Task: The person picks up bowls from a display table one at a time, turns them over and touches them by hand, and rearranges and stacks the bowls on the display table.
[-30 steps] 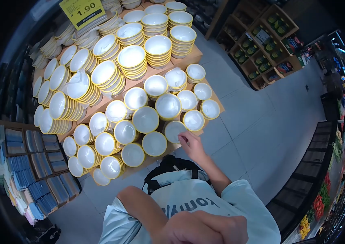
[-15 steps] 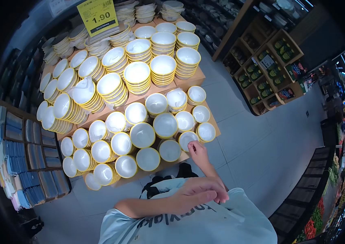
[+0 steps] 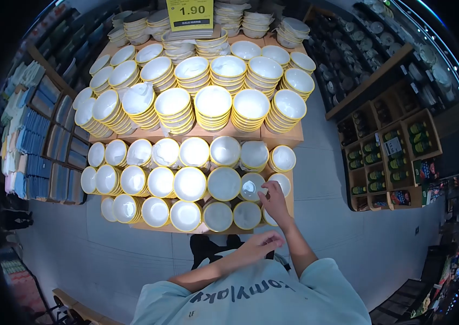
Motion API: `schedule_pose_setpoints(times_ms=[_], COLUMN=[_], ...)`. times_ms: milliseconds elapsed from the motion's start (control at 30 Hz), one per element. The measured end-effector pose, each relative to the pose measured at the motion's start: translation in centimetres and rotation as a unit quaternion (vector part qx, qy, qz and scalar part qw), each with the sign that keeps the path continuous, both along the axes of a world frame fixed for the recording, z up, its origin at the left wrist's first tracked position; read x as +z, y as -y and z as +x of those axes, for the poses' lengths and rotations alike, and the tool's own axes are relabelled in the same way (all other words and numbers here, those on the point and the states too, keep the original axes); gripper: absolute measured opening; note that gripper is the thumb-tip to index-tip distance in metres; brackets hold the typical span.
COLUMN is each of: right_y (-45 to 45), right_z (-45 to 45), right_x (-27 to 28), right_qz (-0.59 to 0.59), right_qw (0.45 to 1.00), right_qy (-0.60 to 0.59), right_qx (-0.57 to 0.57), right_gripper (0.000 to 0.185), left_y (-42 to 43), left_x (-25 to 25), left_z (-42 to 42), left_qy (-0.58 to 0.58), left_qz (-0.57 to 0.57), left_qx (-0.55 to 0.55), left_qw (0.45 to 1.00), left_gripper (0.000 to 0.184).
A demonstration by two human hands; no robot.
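Note:
White bowls with yellow rims stand in stacks on a two-level wooden display. My right hand [image 3: 275, 200] is over the right end of the lower level, beside a round bowl [image 3: 251, 187] and in front of another bowl [image 3: 280, 182]. Its thumb and curled fingers are slightly apart, with nothing visible between them. Close to my chest, my left hand [image 3: 263, 245] is loosely bent with thumb and fingers apart, and holds nothing. A grey-looking bowl [image 3: 217, 216] stands at the display's front edge.
A yellow price sign [image 3: 190, 15] rises behind the upper stacks. Folded cloths [image 3: 35, 141] fill shelving on the left. On the right is a wooden shelf unit [image 3: 373, 169] with green-labelled jars. Grey tiled floor [image 3: 319, 208] runs around the display.
The view has turned and now faces the display squarely. My left hand has lowered away from the camera toward my chest. My right hand remains over the right-end bowls, its fingers looser.

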State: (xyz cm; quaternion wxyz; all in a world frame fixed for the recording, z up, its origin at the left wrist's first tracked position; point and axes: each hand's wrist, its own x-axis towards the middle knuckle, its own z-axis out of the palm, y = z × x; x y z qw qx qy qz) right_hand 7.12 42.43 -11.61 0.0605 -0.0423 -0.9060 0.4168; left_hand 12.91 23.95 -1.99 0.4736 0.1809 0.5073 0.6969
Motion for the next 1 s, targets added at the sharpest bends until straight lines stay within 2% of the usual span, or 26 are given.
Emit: schedule_pose_setpoints(times_ms=[67, 167, 433, 567, 700, 800, 867, 933, 1000], right_y=[0.4, 2.3, 11.5, 17.6, 24.6, 28.4, 30.0, 30.8, 31.2], right_z=[-1.3, -2.9, -6.2, -8.9, -12.9, -15.9, -16.9, -17.3, -17.8], right_x=[0.2, 1.2, 5.6, 7.0, 5.2, 2.6, 1.5, 0.2, 0.2], right_qz=[-0.003, 0.02, -0.012, -0.014, -0.006, 0.066, 0.23, 0.243, 0.263], right_qw=[0.999, 0.993, 0.953, 0.93, 0.903, 0.881, 0.842, 0.838, 0.817], right_qy=[-0.017, -0.081, -0.187, -0.156, -0.096, -0.094, -0.068, -0.101, -0.059], right_qx=[0.041, 0.08, 0.236, 0.332, 0.418, 0.459, 0.483, 0.478, 0.509], right_gripper=[0.03, 0.04, 0.045, 0.049, 0.054, 0.064, 0.074, 0.076, 0.087], left_y=[-0.2, 0.9, 5.5, 7.9, 9.6, 11.3, 12.6, 14.2, 15.6], left_x=[-0.2, -0.6, -2.8, -2.7, -2.2, -3.4, -4.3, -4.4, -4.0], left_z=[-0.1, -0.1, 0.4, 1.3, 2.0, 2.1, 2.0, 1.6, 1.4], left_qy=[-0.022, 0.008, -0.003, 0.018, 0.034, 0.017, 0.002, -0.003, 0.031], left_qz=[-0.014, -0.016, -0.032, -0.04, -0.023, -0.041, -0.025, -0.024, -0.031], left_qx=[0.038, 0.107, 0.225, 0.277, 0.321, 0.313, 0.322, 0.329, 0.358], left_qw=[0.999, 0.994, 0.974, 0.96, 0.946, 0.949, 0.946, 0.944, 0.933], left_gripper=[0.028, 0.021, 0.02, 0.022, 0.021, 0.021, 0.021, 0.02, 0.021])
